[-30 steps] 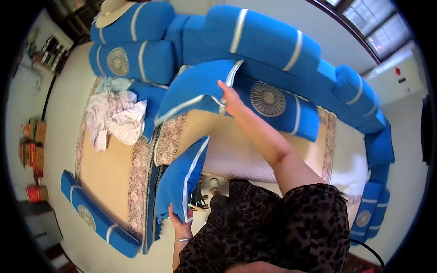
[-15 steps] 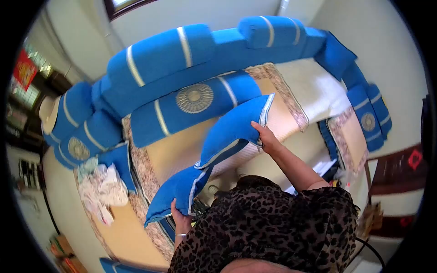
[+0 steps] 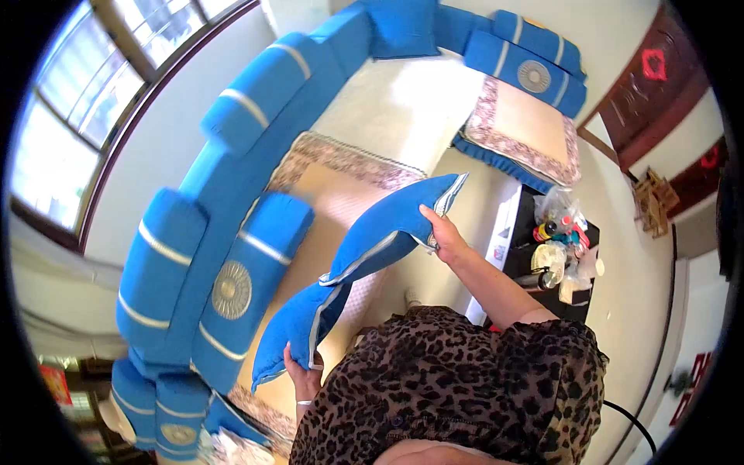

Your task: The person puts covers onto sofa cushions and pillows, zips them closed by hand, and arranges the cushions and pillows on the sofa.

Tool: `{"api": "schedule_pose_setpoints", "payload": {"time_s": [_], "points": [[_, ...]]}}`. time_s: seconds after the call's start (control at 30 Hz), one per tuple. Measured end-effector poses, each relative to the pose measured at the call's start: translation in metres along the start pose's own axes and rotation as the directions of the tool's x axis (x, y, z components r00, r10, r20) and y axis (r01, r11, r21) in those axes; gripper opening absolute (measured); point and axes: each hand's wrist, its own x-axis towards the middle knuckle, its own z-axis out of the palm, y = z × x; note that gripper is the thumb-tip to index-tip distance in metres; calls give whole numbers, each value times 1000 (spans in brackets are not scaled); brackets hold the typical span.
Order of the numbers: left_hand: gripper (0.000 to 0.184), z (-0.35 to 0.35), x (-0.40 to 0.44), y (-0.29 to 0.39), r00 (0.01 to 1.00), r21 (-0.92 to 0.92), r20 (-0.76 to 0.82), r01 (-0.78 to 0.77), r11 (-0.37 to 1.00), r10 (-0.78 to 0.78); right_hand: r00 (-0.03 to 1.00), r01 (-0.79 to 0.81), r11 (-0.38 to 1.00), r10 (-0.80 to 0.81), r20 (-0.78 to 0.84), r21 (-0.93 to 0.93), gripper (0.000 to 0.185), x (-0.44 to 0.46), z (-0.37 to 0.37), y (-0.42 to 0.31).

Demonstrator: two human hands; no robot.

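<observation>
Two blue cushions with white piping hang in front of my body, their inner corners meeting in the middle. My right hand (image 3: 446,236) is closed on the piped edge of the upper cushion (image 3: 380,221), thumb on top. Lower left, my left hand (image 3: 304,368) grips the edge of the lower cushion (image 3: 291,333), its fingers partly hidden underneath. Both cushions sag and tilt above the pinkish seat cover (image 3: 322,186) of the sofa.
A blue corner sofa (image 3: 256,174) runs along the window wall, with a long bolster (image 3: 252,291) on its seat. Right of me stands a black table (image 3: 527,267) crowded with bags and bottles. Beyond it is a footstool-like seat (image 3: 527,128). Clothes (image 3: 236,448) lie bottom left.
My view has turned to the right, bringing the table and door into sight. Both hands keep hold of the cushions, which stay in nearly the same place before me.
</observation>
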Motion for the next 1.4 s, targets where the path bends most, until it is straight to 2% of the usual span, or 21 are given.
{"api": "schedule_pose_setpoints", "payload": {"time_s": [0.03,0.13,0.17,0.27,0.33,0.4,0.43,0.47,0.53,0.6,0.63,0.73,0.77,0.87,0.93,0.97,1.03,1.07,1.13,1.2,1.4], "points": [[32,42,4,-19,990,24,-127,-65,998,67,1000,21,999,-20,-16,32,42,10,-21,-14],[19,100,52,-38,997,59,-63,41,997,-37,991,56,992,-42,-125,109,44,48,-55,-57],[20,103,75,-42,998,55,-48,52,997,-50,986,76,989,-56,-160,124,43,57,-68,-66],[21,189,69,-83,997,120,-48,73,990,-68,962,123,976,-74,-262,178,41,81,-106,-100],[23,217,80,-91,993,132,-12,116,984,-115,939,169,967,-100,-330,188,41,91,-116,-111],[23,248,99,-99,993,169,-17,120,978,-119,906,242,953,-154,-395,184,43,103,-132,-127],[24,261,114,-101,993,246,6,117,962,-122,895,251,952,-158,-418,177,38,109,-136,-137],[24,275,131,-106,997,224,-39,75,972,-68,881,238,958,-144,-450,161,38,114,-143,-145],[25,304,163,-108,979,273,6,196,942,-205,848,216,968,-120,-517,130,38,120,-151,-163],[24,325,198,-116,936,305,62,314,899,-347,803,269,957,-162,-573,108,35,117,-149,-185],[24,346,205,-129,966,342,73,209,916,-247,775,267,959,-151,-614,100,36,115,-149,-201],[24,403,235,-149,892,378,101,375,846,-440,722,305,950,-187,-666,63,33,127,-180,-235],[22,428,233,-166,942,397,82,267,878,-324,719,319,946,-202,-665,58,33,132,-191,-246],[21,469,262,-189,929,417,95,289,862,-358,680,378,924,-237,-694,54,29,148,-213,-270],[21,508,262,-212,938,496,75,260,828,-339,655,408,911,-246,-714,60,27,168,-235,-294],[22,519,280,-224,945,476,71,249,843,-319,708,405,912,-273,-652,59,27,179,-263,-301],[25,548,289,-250,970,383,71,189,904,-233,715,378,921,-227,-661,93,27,208,-287,-317],[27,564,288,-264,960,437,130,170,883,-249,723,374,921,-218,-656,106,27,229,-299,-334],[30,593,303,-286,978,382,20,184,905,-207,729,346,929,-179,-661,129,27,262,-314,-355],[31,618,314,-304,986,266,19,153,952,-164,730,310,941,-143,-668,137,27,293,-323,-382],[33,675,329,-338,993,176,3,115,978,-117,825,255,941,-90,-558,224,22,398,-348,-449]]}}
